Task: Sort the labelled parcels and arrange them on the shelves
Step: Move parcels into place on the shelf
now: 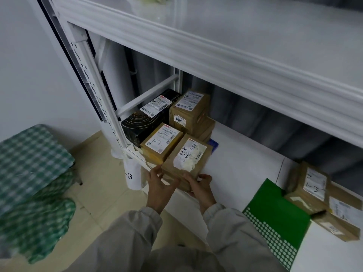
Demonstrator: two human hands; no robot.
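Head view, and both hands are working the same brown cardboard parcel (186, 158) at the front lip of the lower white shelf (241, 165). The left hand (160, 183) is curling fingers against its near-left corner, the right hand (200, 185) is gripping under its near-right edge. Matte box, rectangular, white label crinkled and marked 2-2, long axis running from the shelf front diagonally back and to the right. Just beside it on the left a yellowish parcel (161, 142) is sitting, with a glossy black box (145, 120) behind that and a taller stack of brown cartons (190, 112) at the back. Smooth bare shelf is stretching wide to the right, up to a green dotted mailer (279, 218) and more brown parcels (322, 195). Overhead the upper shelf's ribbed beam (216, 61) is hanging low. On the far left, green checked cloth (31, 173) is draping.
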